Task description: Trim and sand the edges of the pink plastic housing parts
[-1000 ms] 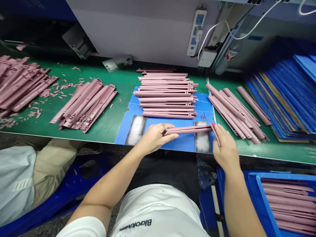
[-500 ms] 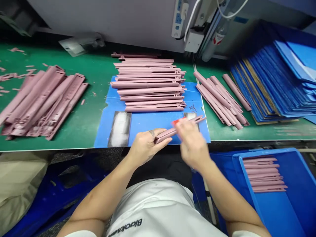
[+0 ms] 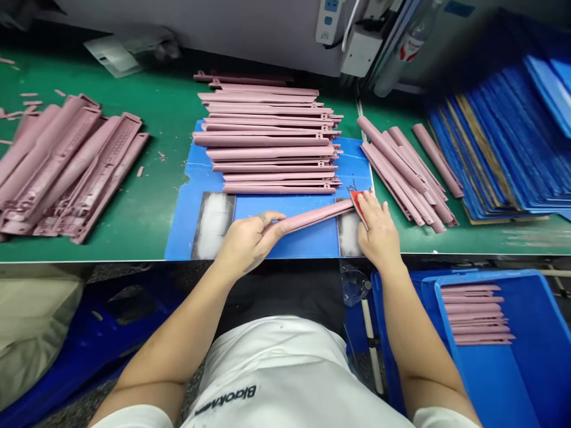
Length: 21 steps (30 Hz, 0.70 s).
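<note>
My left hand (image 3: 250, 239) is closed around the left end of a long pink plastic shell (image 3: 312, 217), which slants up to the right over the blue board (image 3: 285, 235). At the shell's far end, my right hand (image 3: 379, 229) presses a small red pad (image 3: 357, 205) with a pale edge against it. Part of the pad is hidden under the fingers, and its kind is not clear. Beyond my hands lies a stack of similar pink shells (image 3: 272, 140), in rows across the board. Two worn grey-white patches (image 3: 213, 224) show near the board's front.
Loose pink shells lie in a pile at left (image 3: 71, 160) and a smaller group at right (image 3: 405, 169). Blue sheets (image 3: 504, 148) are stacked at far right. Below the table edge, a blue bin (image 3: 526, 368) holds more shells. A power strip (image 3: 329, 21) hangs at the back.
My right hand has moved right with the red pad, out to the shell's far end. The shell now lies flatter and reaches less far right. The view has shifted slightly.
</note>
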Each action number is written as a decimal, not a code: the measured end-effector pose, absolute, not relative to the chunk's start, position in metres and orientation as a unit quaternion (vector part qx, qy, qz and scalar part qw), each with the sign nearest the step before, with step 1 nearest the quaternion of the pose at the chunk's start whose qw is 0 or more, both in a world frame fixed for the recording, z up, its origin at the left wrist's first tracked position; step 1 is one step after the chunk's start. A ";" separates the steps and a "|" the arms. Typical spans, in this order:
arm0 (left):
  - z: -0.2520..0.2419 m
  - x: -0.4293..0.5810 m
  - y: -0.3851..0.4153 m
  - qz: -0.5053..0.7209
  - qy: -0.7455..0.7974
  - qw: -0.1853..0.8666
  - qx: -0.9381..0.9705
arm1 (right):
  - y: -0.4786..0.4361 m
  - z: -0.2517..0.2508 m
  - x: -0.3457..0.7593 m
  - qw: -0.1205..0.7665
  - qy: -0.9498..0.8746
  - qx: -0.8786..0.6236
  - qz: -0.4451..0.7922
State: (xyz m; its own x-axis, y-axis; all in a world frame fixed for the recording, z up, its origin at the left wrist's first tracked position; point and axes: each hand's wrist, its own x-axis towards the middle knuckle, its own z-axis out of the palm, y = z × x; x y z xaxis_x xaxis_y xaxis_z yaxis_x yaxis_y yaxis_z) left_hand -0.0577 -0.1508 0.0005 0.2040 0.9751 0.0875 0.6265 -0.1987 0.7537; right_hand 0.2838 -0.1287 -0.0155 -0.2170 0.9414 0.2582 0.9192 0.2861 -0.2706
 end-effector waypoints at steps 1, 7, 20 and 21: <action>0.001 -0.059 -0.151 0.281 0.555 0.311 0.718 | -0.126 -0.015 0.278 0.183 -0.777 -0.601 0.028; 0.014 -0.049 -0.170 0.352 0.494 0.367 0.705 | -0.167 0.014 0.197 0.227 -0.826 -0.515 0.032; 0.026 -0.053 -0.196 0.398 0.461 0.307 0.731 | -0.177 0.008 0.187 0.220 -0.880 -0.419 0.046; 0.026 -0.053 -0.196 0.393 0.474 0.314 0.723 | -0.172 0.006 0.191 0.216 -0.884 -0.412 0.049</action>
State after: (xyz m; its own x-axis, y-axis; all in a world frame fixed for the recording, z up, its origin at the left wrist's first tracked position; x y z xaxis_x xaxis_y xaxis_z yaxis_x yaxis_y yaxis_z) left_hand -0.0535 -0.1959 0.0256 0.2432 0.9315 0.2704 0.4385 -0.3543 0.8260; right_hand 0.1907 -0.1723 0.0060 -0.5677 0.7491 0.3414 0.7068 0.6561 -0.2645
